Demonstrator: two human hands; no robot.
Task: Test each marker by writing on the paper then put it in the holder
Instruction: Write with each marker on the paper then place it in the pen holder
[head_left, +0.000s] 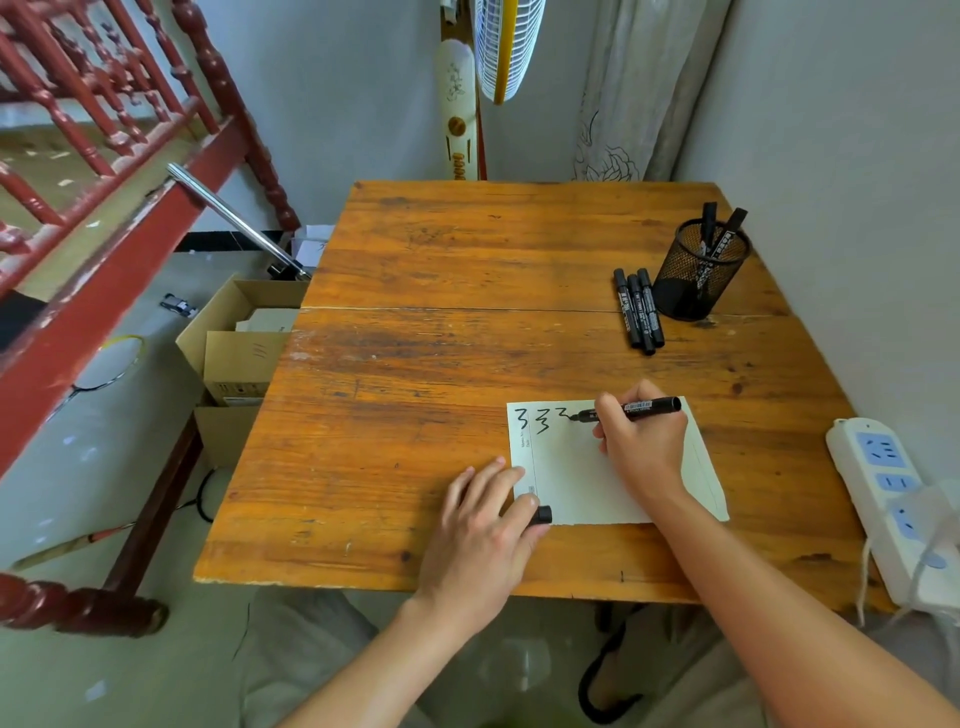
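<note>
A: Largest item first?
B: Wooden bench (467, 249), orange-brown and worn, with a seam across the middle. White power strip (883, 493) along the right edge.
A: Next down?
B: Sheet of paper (571, 478), flat near the front edge, right of centre. Three black squiggles (540, 418) in a row at its top left.
A: Hands?
B: Right hand (647, 441) over the upper part of the paper, fingers clamped round an uncapped black marker (636, 409). Tip down on the paper at the end of the third squiggle, rear end pointing right. Left hand (483, 525) at the lower left corner of the paper, fingertips resting on the sheet's edge. Fingers there pinching a black cap (544, 515) at the thumb side.
A: Holder?
B: Black mesh holder (691, 280), upright at the far right of the bench, well apart from the paper. Inside it, two markers (707, 218), leaning, tops above the rim.
A: Anything smaller?
B: On the bench, three markers (640, 312), capped, side by side and touching one another, just left of the holder.
</note>
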